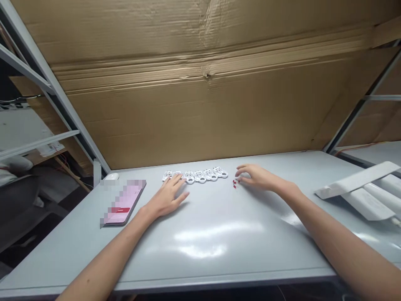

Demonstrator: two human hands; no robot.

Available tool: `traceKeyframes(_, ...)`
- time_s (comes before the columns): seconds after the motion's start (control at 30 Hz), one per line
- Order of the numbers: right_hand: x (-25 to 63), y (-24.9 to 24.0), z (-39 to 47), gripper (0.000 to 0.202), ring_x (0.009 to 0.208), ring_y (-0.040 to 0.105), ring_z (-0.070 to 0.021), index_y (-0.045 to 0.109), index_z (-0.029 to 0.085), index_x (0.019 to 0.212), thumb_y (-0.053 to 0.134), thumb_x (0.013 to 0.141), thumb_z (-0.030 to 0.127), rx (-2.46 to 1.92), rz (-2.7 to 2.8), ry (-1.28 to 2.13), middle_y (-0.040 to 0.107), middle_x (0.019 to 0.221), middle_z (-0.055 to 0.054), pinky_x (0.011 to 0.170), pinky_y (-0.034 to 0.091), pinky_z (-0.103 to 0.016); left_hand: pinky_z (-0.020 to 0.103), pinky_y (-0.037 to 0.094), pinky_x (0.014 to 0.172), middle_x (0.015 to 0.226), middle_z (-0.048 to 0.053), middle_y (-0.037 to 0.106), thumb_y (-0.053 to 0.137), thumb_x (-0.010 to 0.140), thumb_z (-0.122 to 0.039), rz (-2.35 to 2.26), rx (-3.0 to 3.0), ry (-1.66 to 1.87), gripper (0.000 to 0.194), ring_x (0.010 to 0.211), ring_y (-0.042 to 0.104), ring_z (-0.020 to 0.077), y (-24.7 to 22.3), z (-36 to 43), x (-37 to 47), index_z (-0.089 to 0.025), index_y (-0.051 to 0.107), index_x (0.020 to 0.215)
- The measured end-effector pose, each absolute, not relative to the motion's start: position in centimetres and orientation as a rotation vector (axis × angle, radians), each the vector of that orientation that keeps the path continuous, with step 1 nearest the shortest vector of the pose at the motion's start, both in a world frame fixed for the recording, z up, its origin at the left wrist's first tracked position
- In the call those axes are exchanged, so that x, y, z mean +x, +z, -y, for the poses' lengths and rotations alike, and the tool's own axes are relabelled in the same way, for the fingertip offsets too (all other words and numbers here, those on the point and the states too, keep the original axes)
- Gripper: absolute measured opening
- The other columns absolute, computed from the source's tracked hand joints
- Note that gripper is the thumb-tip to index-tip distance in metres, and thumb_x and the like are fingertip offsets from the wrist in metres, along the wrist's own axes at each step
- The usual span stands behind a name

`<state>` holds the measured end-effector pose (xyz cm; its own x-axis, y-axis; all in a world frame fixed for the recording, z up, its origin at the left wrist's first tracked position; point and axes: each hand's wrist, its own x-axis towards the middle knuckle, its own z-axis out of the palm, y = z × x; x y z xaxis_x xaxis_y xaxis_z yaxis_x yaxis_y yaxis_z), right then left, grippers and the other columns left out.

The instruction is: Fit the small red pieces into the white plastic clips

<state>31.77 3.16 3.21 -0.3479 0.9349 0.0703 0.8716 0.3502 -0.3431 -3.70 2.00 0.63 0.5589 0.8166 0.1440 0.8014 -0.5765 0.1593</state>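
The left hand (167,195) lies flat, fingers spread, touching the row of white parts (196,175) (running left-right at centre frame). The right hand (255,176) curls loosely over small red pieces (234,184), gripping nothing.

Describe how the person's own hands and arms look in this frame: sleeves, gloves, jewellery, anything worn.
Both arms are bare as far as the frame shows, with no sleeves in view. The left hand and right hand wear no gloves, and no rings, watch or wristband are visible. Nails look short and plain, though too small to judge finely.
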Motion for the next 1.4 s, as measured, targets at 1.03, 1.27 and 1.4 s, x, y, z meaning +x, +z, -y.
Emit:
traceKeyframes(1.03,29.0,1.6,-2.7,0.013,0.086,0.064,-0.0234,0.067,0.022,0.083,0.054,0.081,0.023,-1.737,2.175,0.345,0.070,0.100,-0.008,0.066,0.044,-0.029,0.044,0.040,0.108,0.139,0.011,0.055,0.047,0.098,-0.039,-1.006,2.872,0.484,0.039,0.129,0.049,0.0292,1.4,0.4,-2.4,-0.022,0.058,0.132)
traceKeyframes(1.27,28.6,0.8,-3.0,0.014,0.087,0.064,-0.0237,0.063,0.022,0.077,0.051,0.080,0.015,-1.716,2.184,0.318,0.070,0.096,-0.007,0.066,0.043,-0.029,0.043,0.041,0.107,0.136,0.009,0.059,0.049,0.098,-0.038,-0.970,2.846,0.468,0.039,0.126,0.053,0.0280,1.6,0.3,-2.3,-0.022,0.058,0.132)
traceKeyframes(1.4,28.7,0.8,-3.0,0.014,0.090,0.064,-0.0251,0.063,0.022,0.083,0.049,0.083,0.018,-1.695,2.182,0.306,0.070,0.100,-0.009,0.070,0.044,-0.032,0.042,0.042,0.106,0.134,0.009,0.060,0.049,0.098,-0.039,-0.953,2.843,0.502,0.036,0.124,0.055,0.0275,1.7,0.4,-2.3,-0.023,0.061,0.129)
